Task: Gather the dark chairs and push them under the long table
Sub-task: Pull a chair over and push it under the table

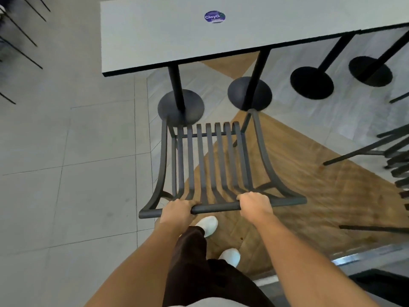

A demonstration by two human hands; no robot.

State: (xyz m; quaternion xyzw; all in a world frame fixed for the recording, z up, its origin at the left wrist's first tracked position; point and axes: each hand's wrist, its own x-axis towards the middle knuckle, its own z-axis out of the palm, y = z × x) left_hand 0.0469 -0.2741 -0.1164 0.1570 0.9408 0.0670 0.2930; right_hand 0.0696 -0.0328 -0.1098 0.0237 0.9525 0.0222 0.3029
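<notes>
Fingers [183, 203] round table-facing chair [210, 160]

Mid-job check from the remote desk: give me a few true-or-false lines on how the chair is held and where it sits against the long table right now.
1. Both hands grip the chair's top rail. True: the left hand and right hand curl round the rail of the dark chair.
2. The chair is fully under the long table. False: its seat lies short of the table edge.
3. A round sticker is on the tabletop. True.
4. The chair seat is a solid panel. False: it is slatted.
</notes>
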